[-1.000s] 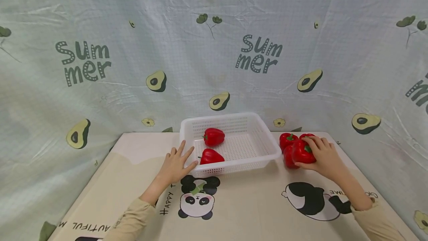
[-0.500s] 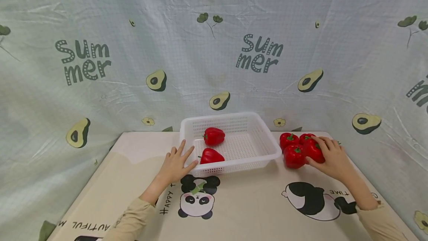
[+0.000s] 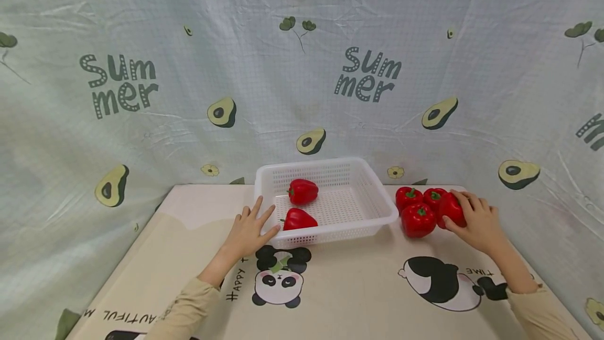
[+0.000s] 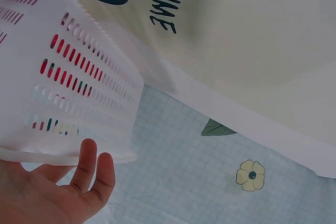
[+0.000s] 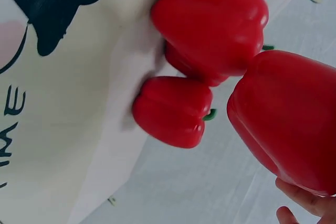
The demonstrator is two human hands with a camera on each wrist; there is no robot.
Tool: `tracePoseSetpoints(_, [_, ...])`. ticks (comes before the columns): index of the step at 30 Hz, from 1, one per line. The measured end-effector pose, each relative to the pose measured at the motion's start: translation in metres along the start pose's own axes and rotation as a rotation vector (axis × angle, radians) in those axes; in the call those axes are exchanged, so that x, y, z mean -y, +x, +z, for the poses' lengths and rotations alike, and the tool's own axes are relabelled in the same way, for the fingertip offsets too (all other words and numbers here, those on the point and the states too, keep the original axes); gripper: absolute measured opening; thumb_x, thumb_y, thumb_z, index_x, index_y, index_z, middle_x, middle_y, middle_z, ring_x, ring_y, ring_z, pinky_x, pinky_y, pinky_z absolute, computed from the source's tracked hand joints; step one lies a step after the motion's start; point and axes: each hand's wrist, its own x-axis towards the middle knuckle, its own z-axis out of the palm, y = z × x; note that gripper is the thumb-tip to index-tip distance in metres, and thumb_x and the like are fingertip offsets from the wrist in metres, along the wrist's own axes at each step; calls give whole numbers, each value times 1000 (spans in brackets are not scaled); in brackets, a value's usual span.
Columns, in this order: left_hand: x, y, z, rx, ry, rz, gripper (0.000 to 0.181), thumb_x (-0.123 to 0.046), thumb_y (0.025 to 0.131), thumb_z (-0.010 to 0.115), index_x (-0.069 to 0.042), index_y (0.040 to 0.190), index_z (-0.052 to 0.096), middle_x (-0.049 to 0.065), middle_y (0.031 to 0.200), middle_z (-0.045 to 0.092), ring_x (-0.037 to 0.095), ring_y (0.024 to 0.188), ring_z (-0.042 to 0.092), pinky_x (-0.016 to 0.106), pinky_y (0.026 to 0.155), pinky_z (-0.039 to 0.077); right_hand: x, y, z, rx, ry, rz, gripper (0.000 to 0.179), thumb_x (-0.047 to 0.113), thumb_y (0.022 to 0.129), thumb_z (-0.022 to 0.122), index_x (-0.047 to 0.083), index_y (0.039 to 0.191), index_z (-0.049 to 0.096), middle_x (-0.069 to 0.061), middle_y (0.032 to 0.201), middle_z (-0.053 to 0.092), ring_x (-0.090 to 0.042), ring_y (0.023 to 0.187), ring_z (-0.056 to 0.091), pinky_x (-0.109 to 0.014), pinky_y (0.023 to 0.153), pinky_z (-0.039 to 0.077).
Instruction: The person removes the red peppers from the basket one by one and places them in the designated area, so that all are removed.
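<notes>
My left hand (image 3: pixel 249 232) touches the left front corner of a white perforated plastic basket (image 3: pixel 351 224), fingers spread. In the left wrist view the fingers (image 4: pixel 86 166) extend beside the basket's rim. Two red bell peppers lie on their sides inside: one at the back (image 3: pixel 303 192), one at the front (image 3: pixel 299 219). Right of the basket, my right hand (image 3: pixel 477 222) grips a red bell pepper (image 3: pixel 451 210); it also looms large in the right wrist view (image 5: pixel 294 121). Beside it stand three more peppers, one in front (image 3: pixel 418 220) and two behind, one of them (image 3: pixel 408 198) nearest the basket.
A cream table covering (image 3: pixel 358 287) printed with pandas and lettering lies under everything. Pale fabric (image 3: pixel 264 77) with avocado prints hangs behind the table and along both sides. The basket stands near the table's back edge.
My right hand has moved right with its pepper, from over the front of the group to its right side. The front pepper is now uncovered. My left hand stays on the basket.
</notes>
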Motion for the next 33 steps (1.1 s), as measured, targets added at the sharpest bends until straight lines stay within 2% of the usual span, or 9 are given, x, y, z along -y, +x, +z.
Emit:
tracePoseSetpoints(4, [0, 0, -1, 8, 10, -5, 61, -55, 86, 41, -17, 133, 43, 20, 144, 28, 36, 99, 40, 52, 82, 37, -4, 0, 0, 17, -6, 14, 61, 24, 74, 63, 3, 126, 37, -27, 118, 41, -47, 101, 35, -60, 73, 29])
tracePoseSetpoints(7, [-2, 1, -4, 50, 22, -28, 59, -47, 84, 49, -13, 132, 45, 21, 143, 29, 36, 101, 40, 53, 84, 37, -8, -1, 1, 37, -26, 16, 63, 26, 75, 63, 3, 127, 37, -27, 119, 40, -46, 101, 34, -60, 73, 29])
tracePoseSetpoints(11, [-1, 2, -4, 85, 56, -46, 59, -50, 85, 47, -16, 134, 42, 19, 145, 27, 35, 104, 40, 51, 86, 37, -12, 0, 4, 76, -73, 11, 64, 31, 77, 62, 3, 128, 36, -27, 120, 39, -48, 102, 32, -63, 73, 29])
tracePoseSetpoints(16, [0, 1, -6, 85, 61, -50, 59, -50, 85, 45, -17, 133, 43, 19, 144, 27, 35, 104, 41, 51, 84, 38, -15, 0, 11, 126, -124, 2, 65, 33, 78, 62, 3, 128, 34, -28, 120, 39, -49, 103, 32, -67, 75, 30])
tracePoseSetpoints(25, [-2, 1, -7, 90, 52, -42, 59, -51, 85, 46, -17, 133, 43, 20, 145, 27, 34, 101, 40, 51, 83, 37, -22, -7, 24, 178, -126, 37, 68, 42, 78, 61, 0, 125, 36, -28, 121, 39, -48, 107, 29, -68, 78, 29])
tracePoseSetpoints(33, [-4, 3, -8, 97, 45, -45, 59, -50, 85, 46, -17, 133, 43, 19, 145, 26, 35, 104, 40, 51, 85, 37, -27, -10, 27, 199, -105, 35, 68, 41, 79, 62, 1, 126, 35, -28, 120, 39, -48, 105, 28, -69, 77, 26])
